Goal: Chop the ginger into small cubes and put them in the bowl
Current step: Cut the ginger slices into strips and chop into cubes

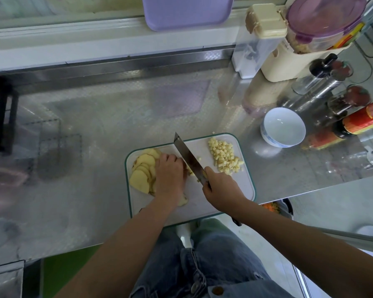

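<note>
R of board [244, 179]: bowl [283, 125], prob. empty

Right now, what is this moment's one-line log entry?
step: dicing | left hand holds pale yellow ginger slices | right hand grips steel cleaver | ginger cubes on white board | white ceramic bowl empty

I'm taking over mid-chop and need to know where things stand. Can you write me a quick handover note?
Left hand holds the ginger slices down on the cutting board, fingers curled.
Right hand grips the cleaver, its blade close beside the left hand.
Done: a pile of cubes on the board's right side.
Left: dice the remaining slices, then move all cubes into the bowl, empty, right of the board.
</note>
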Demonstrator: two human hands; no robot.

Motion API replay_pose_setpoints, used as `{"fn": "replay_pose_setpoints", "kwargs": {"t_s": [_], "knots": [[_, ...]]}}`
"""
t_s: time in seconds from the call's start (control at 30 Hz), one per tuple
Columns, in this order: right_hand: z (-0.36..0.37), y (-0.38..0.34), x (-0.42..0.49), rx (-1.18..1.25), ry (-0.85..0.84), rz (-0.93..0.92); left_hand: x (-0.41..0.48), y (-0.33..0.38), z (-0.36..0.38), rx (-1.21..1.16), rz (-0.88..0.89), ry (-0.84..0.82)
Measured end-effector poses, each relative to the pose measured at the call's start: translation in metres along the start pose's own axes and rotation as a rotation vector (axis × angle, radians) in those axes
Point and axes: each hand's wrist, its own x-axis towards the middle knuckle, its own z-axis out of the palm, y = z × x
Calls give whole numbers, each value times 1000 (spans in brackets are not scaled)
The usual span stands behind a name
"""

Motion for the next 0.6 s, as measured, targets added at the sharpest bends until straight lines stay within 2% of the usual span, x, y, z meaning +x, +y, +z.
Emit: {"fn": "replay_pose_setpoints", "kwargs": {"t_s": [0.47,0.6], "knots": [[17,-1,0,10,0,41,4,-2,-2,-52,5,21],[16,3,2,94,32,70,1,-3,-4,-58,26,9]]}}
